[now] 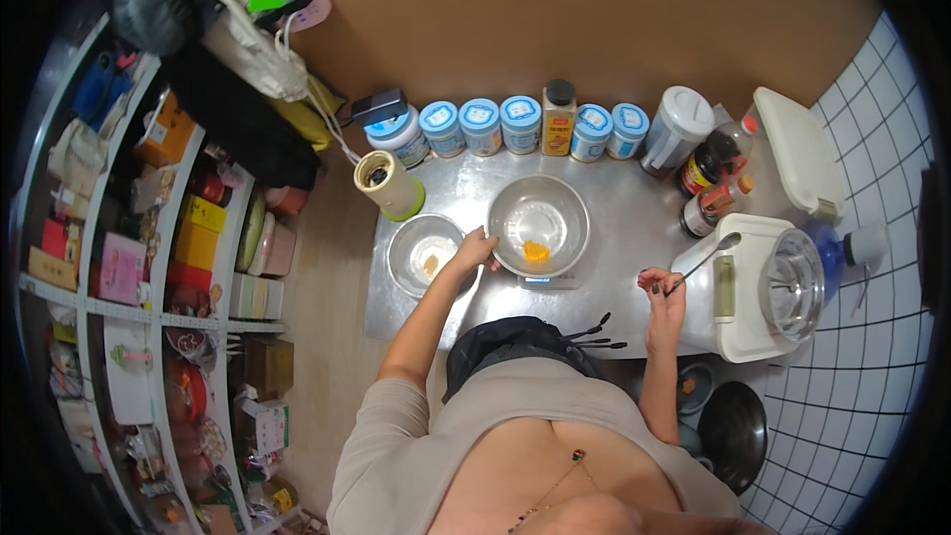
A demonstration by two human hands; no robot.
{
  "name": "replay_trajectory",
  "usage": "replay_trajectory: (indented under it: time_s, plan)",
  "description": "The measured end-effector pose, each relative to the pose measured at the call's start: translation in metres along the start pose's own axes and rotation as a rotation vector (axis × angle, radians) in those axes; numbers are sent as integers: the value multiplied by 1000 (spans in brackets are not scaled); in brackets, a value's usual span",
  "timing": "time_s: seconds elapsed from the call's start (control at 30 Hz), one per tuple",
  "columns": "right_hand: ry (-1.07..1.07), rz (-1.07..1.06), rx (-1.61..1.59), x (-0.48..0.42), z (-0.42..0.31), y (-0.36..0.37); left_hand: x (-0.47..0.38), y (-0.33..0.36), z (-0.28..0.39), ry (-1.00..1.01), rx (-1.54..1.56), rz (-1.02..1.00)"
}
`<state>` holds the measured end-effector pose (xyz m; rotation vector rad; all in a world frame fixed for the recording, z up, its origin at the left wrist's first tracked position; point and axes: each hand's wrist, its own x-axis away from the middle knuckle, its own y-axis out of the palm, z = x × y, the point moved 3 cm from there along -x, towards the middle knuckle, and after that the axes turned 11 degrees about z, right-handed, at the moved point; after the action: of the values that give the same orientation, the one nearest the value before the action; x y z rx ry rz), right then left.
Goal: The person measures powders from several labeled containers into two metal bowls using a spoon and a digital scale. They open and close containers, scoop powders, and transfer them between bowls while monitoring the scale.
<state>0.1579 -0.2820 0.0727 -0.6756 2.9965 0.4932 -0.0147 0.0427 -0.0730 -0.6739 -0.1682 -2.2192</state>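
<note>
My left hand (478, 249) grips the left rim of a stainless-steel bowl (509, 212). An orange-yellow ingredient (535, 251) sits in the bottom of that bowl. Beneath its near side shows a kitchen scale (557, 282) with a lit display; whether the bowl rests fully on it I cannot tell. Between the fingers of my right hand (665, 297) is a long-handled metal spoon (702, 267), its head pointing up and right over a white lidded bin. Left of my left hand stands a second steel bowl (397, 256) holding pale powder with a brown patch, partly hidden by my forearm.
Blue-lidded tubs (479, 126) and a black-capped seasoning jar (559, 119) line the back of the steel table (624, 230). Sauce bottles (713, 156), a pitcher (676, 126) and the white bin (702, 253) bearing a clear bowl (795, 286) stand right. A cream-coloured cylindrical appliance (390, 186) stands left.
</note>
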Motion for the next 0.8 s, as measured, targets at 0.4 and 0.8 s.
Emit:
replay_trajectory:
  time_s: [0.4, 0.8]
  plan:
    - [131, -237, -13, 22, 26, 63, 126, -136, -22, 538, -400, 905]
    - [104, -291, -9, 28, 26, 76, 131, -138, -35, 992, -745, 1141]
